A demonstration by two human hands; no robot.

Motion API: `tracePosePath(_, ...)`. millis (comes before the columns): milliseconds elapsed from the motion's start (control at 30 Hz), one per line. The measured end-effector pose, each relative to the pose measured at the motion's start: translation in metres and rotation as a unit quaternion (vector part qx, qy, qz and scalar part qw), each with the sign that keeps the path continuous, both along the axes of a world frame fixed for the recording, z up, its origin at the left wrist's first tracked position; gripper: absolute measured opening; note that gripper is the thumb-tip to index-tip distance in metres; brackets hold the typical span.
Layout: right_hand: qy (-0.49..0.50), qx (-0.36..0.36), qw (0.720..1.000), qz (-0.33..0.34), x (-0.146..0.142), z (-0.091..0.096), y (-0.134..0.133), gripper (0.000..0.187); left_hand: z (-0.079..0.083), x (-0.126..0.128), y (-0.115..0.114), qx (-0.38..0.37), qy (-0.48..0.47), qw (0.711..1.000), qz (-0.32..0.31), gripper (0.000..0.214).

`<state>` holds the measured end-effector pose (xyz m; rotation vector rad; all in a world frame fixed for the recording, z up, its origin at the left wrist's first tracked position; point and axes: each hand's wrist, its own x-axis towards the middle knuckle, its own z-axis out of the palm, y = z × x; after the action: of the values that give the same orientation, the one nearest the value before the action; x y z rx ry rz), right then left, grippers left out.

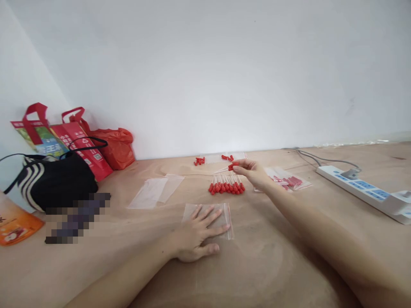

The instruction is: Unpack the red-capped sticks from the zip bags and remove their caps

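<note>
The left forearm (pixel 128 269) and right forearm (pixel 327 239) were nearest, over the wooden table (pixel 257 269). The left hand (pixel 199 234) lay palm down, its fingers spread apart, across a flat clear zip bag (pixel 189 214) whose seal was on the right. Farther off and to the right, the right hand (pixel 252 171) had thumb and fingertips pinched together on red-tipped sticks (pixel 231 167); how many, I could not tell.

Just below that hand lay a row of similar sticks (pixel 226 187), red ends toward the near side. Beyond them, by the wall, were two small clusters of red pieces (pixel 199 161). Two overlapping clear bags (pixel 148 193) lay left of the row; to its right were clear bags with red contents (pixel 290 180).

At far left stood a black bag (pixel 61 184) and a red plastic bag (pixel 114 145); a white power strip (pixel 353 186) lay at right.
</note>
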<state>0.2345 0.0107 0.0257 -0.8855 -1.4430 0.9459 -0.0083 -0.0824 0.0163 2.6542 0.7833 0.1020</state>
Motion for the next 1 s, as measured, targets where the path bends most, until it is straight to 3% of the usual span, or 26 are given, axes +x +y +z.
tracePosePath(67, -0.059, 0.062, 0.996, -0.033, -0.022, -0.006, 0.003, 0.027, -0.002, 0.002, -0.002, -0.009, -0.001, 1.000, 0.012, 0.042)
tracePosePath(133, -0.183, 0.143, 0.970, -0.071, -0.042, -0.011, 0.004, 0.020, -0.005, 0.000, 0.000, -0.002, -0.039, 0.997, 0.066, 0.035)
tracePosePath(167, -0.266, 0.183, 0.943, -0.077, -0.051, -0.013, 0.004, 0.020, -0.008, -0.002, 0.003, 0.004, -0.068, 0.992, 0.106, 0.034)
tracePosePath(233, -0.439, 0.246, 0.862, -0.066, -0.067, -0.016, 0.002, 0.023, -0.012, -0.008, 0.011, 0.011, -0.125, 0.973, 0.196, 0.033)
tracePosePath(300, -0.507, 0.264, 0.820, -0.044, -0.079, -0.018, 0.001, 0.023, -0.015, -0.016, 0.019, 0.011, -0.151, 0.953, 0.262, 0.027)
tracePosePath(400, -0.547, 0.269, 0.792, -0.012, -0.090, -0.020, 0.002, 0.020, -0.017, -0.028, 0.030, 0.015, -0.144, 0.947, 0.288, 0.025)
tracePosePath(467, -0.571, 0.270, 0.775, 0.003, -0.093, -0.022, 0.003, 0.019, -0.017, -0.035, 0.036, 0.015, -0.138, 0.944, 0.299, 0.036)
tracePosePath(633, -0.609, 0.263, 0.748, 0.015, -0.095, -0.027, 0.003, 0.018, -0.008, -0.052, 0.041, -0.048, -0.092, 0.921, 0.376, 0.076)
tracePosePath(733, -0.616, 0.261, 0.743, 0.007, -0.095, -0.027, 0.000, 0.020, 0.000, -0.058, 0.041, -0.100, -0.047, 0.906, 0.409, 0.086)
tracePosePath(800, -0.614, 0.262, 0.744, -0.003, -0.092, -0.025, -0.003, 0.022, 0.006, -0.062, 0.041, -0.155, -0.039, 0.903, 0.398, 0.077)
tracePosePath(900, -0.602, 0.263, 0.753, -0.029, -0.084, -0.023, -0.008, 0.025, 0.014, -0.071, 0.047, -0.245, -0.078, 0.893, 0.370, 0.047)
tracePosePath(967, -0.573, 0.278, 0.768, -0.061, -0.074, -0.026, -0.013, 0.024, 0.018, -0.080, 0.054, -0.261, -0.157, 0.861, 0.407, 0.032)
tracePosePath(1000, -0.552, 0.292, 0.777, -0.081, -0.068, -0.028, -0.016, 0.024, 0.019, -0.085, 0.059, -0.240, -0.223, 0.830, 0.452, 0.027)
